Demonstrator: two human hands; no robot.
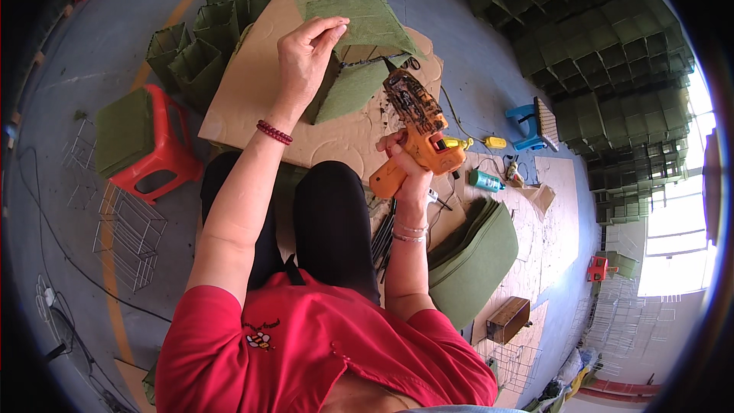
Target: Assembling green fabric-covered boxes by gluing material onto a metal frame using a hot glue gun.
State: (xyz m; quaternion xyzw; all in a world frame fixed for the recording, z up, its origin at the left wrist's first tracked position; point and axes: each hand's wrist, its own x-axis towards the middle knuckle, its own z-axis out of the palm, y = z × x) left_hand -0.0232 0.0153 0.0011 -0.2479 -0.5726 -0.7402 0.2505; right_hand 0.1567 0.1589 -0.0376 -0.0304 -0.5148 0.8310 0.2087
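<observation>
My right hand (407, 157) grips an orange hot glue gun (424, 126), its front part caked with dark residue. The gun's nozzle points up and left, close to a dark line along the edge of a green fabric-covered box (355, 92). That box lies tilted on a cardboard-topped work surface (252, 99), its green flap (367, 19) standing open at the far side. My left hand (312, 50) is in front of the flap, thumb and fingertips pinched together. Whatever sits between those fingertips, if anything, is too small to make out.
Green open boxes (218, 23) stand behind on the left, near a red stool (164, 153). To the right lie green panels (478, 252), a teal bottle (485, 180) and a blue stool (527, 126). Stacked green boxes (596, 53) fill the far right. Wire frames (130, 233) rest on the floor.
</observation>
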